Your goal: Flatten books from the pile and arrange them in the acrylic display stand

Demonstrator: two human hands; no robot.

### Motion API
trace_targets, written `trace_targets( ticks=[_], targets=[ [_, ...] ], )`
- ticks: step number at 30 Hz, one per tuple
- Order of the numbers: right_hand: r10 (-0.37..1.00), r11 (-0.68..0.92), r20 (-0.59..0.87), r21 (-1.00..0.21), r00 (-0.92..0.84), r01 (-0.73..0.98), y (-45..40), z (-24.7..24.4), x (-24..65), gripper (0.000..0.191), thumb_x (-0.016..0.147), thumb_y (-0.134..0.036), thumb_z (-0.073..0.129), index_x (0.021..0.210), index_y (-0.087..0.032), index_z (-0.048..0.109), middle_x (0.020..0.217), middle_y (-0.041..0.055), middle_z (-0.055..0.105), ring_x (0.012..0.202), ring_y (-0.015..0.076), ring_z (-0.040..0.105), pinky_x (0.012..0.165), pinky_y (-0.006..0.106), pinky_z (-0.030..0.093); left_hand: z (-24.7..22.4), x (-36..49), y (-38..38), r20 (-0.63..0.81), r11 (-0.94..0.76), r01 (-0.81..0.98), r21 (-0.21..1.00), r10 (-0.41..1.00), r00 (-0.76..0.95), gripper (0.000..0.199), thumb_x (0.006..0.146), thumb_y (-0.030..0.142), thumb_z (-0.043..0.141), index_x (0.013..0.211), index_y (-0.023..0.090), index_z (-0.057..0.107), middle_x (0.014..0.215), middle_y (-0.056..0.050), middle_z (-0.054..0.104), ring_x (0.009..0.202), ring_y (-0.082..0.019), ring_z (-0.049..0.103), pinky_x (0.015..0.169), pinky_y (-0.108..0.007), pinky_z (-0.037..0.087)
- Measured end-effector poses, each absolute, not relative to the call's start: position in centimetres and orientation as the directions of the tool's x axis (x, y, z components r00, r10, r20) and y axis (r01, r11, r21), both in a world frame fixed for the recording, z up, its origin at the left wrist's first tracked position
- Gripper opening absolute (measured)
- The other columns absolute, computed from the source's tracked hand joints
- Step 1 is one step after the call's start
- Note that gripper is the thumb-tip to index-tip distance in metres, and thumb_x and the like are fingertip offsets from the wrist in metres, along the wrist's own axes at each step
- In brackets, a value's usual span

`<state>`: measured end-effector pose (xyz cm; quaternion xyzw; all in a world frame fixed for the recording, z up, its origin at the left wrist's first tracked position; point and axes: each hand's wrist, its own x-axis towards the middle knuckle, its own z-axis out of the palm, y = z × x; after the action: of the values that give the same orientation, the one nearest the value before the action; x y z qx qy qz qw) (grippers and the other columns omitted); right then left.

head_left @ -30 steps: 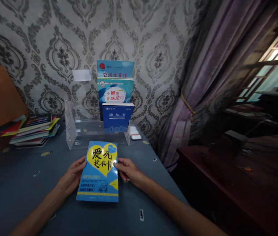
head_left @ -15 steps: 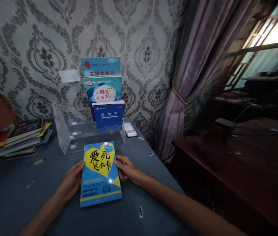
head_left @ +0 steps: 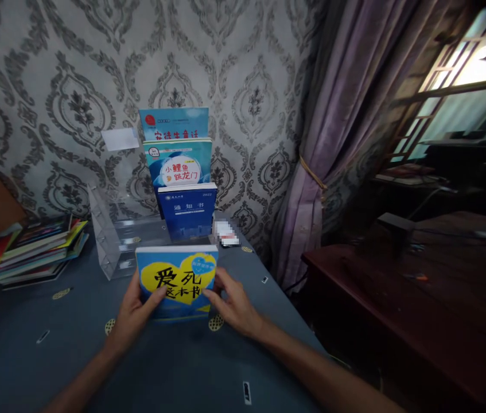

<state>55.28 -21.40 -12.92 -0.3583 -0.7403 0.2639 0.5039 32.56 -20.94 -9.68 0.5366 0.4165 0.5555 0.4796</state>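
A blue book with a yellow heart (head_left: 178, 278) is held up in front of me, tilted so its white top edge shows. My left hand (head_left: 135, 304) grips its left side, thumb across the cover. On the right side my right hand (head_left: 232, 301) holds it, thumb on the front and fingers behind. Just behind it stands a clear acrylic rack (head_left: 104, 244), partly hidden by the book. In the rack's right part, a dark blue book (head_left: 187, 213), a teal book (head_left: 180, 166) and a light blue book (head_left: 176, 121) stand upright in rising tiers.
A stack of books and magazines (head_left: 38, 249) lies at the left of the blue-grey table (head_left: 174, 367). A white card (head_left: 120, 139) is at the rack's upper left. Right of the rack lies a blurred white item (head_left: 226, 232). Beyond the table's right edge stands dark red furniture (head_left: 376, 298).
The heart book has tipped up from a flatter pose, so its top edge now shows. Both hands have shifted their grip, with thumbs now over the cover. The view has moved slightly.
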Motion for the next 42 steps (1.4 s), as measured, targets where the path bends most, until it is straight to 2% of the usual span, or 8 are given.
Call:
trace_targets(
  ticks=[4, 8, 13, 19, 24, 31, 38, 42],
  targets=[
    [0.733, 0.675, 0.628, -0.624, -0.261, 0.394, -21.6, -13.3, 55.5, 0.021, 0.100, -0.032, 0.051, 0.117, -0.023, 0.056, 0.085, 0.0016, 0.065, 0.073, 0.0168, 0.060, 0.071, 0.028, 0.050, -11.3, 32.8, -20.9, 0.263, -0.265, -0.052, 0.963, 0.963, -0.053, 0.071, 0.063, 0.036, 0.088, 0.123, 0.022, 0.053, 0.116, -0.007, 0.071, 0.113, -0.027, 0.067, 0.097, -0.032, 0.057],
    [0.704, 0.700, 0.638, -0.552, -0.311, 0.454, -21.9, -14.0, 54.9, 0.033, 0.101, -0.032, 0.049, 0.132, -0.023, 0.049, 0.091, 0.0041, 0.067, 0.078, 0.0192, 0.063, 0.076, 0.032, 0.053, -13.2, 32.3, -21.3, 0.204, -0.210, -0.040, 0.977, 0.972, -0.114, 0.080, 0.059, 0.035, 0.091, 0.126, 0.023, 0.048, 0.118, -0.008, 0.068, 0.117, -0.029, 0.064, 0.099, -0.034, 0.056],
    [0.674, 0.722, 0.660, -0.493, -0.332, 0.486, -21.7, -14.9, 54.8, 0.045, 0.100, -0.035, 0.052, 0.141, -0.020, 0.040, 0.102, 0.0091, 0.068, 0.087, 0.0227, 0.066, 0.082, 0.038, 0.056, -14.9, 31.6, -21.7, 0.221, -0.214, 0.070, 0.974, 0.968, -0.119, 0.072, 0.066, 0.033, 0.088, 0.123, 0.024, 0.045, 0.124, -0.009, 0.064, 0.126, -0.031, 0.058, 0.108, -0.038, 0.051],
    [0.666, 0.741, 0.639, -0.512, -0.385, 0.435, -21.5, -14.7, 55.1, 0.047, 0.099, -0.030, 0.051, 0.143, -0.020, 0.038, 0.113, 0.0116, 0.067, 0.100, 0.0244, 0.066, 0.087, 0.039, 0.057, -15.0, 31.4, -21.4, 0.216, -0.213, 0.048, 0.976, 0.972, -0.090, 0.079, 0.061, 0.028, 0.090, 0.124, 0.026, 0.041, 0.122, -0.007, 0.064, 0.126, -0.030, 0.058, 0.107, -0.037, 0.051],
    [0.690, 0.721, 0.625, -0.551, -0.365, 0.419, -21.7, -14.5, 54.8, 0.045, 0.100, -0.025, 0.048, 0.144, -0.021, 0.037, 0.120, 0.0134, 0.066, 0.107, 0.0247, 0.065, 0.089, 0.040, 0.056, -15.2, 31.6, -21.4, 0.216, -0.215, 0.024, 0.976, 0.961, -0.171, 0.079, 0.060, 0.026, 0.090, 0.124, 0.025, 0.044, 0.121, -0.008, 0.065, 0.122, -0.029, 0.060, 0.098, -0.034, 0.056],
    [0.709, 0.703, 0.625, -0.587, -0.327, 0.402, -21.8, -14.7, 54.5, 0.047, 0.102, -0.027, 0.045, 0.147, -0.021, 0.036, 0.118, 0.0128, 0.067, 0.106, 0.0235, 0.066, 0.090, 0.040, 0.057, -15.9, 31.4, -21.7, 0.200, -0.205, -0.006, 0.979, 0.959, -0.199, 0.064, 0.064, 0.018, 0.089, 0.117, 0.021, 0.054, 0.115, -0.009, 0.070, 0.133, -0.032, 0.053, 0.104, -0.037, 0.053],
    [0.687, 0.723, 0.652, -0.574, -0.320, 0.384, -21.6, -14.9, 54.5, 0.050, 0.102, -0.026, 0.045, 0.150, -0.022, 0.033, 0.119, 0.0135, 0.067, 0.110, 0.0243, 0.065, 0.092, 0.040, 0.056, -15.4, 31.2, -21.6, 0.195, -0.199, -0.004, 0.980, 0.964, -0.178, 0.076, 0.060, 0.015, 0.091, 0.123, 0.024, 0.049, 0.118, -0.006, 0.069, 0.125, -0.028, 0.059, 0.101, -0.031, 0.053],
    [0.695, 0.715, 0.644, -0.578, -0.318, 0.393, -21.6, -14.9, 54.5, 0.051, 0.103, -0.028, 0.044, 0.152, -0.021, 0.031, 0.108, 0.0112, 0.068, 0.102, 0.0237, 0.066, 0.086, 0.037, 0.057, -15.3, 31.4, -21.7, 0.233, -0.231, 0.030, 0.972, 0.958, -0.167, 0.082, 0.061, 0.018, 0.092, 0.128, 0.025, 0.044, 0.124, -0.007, 0.067, 0.126, -0.029, 0.058, 0.103, -0.032, 0.052]
  ],
)
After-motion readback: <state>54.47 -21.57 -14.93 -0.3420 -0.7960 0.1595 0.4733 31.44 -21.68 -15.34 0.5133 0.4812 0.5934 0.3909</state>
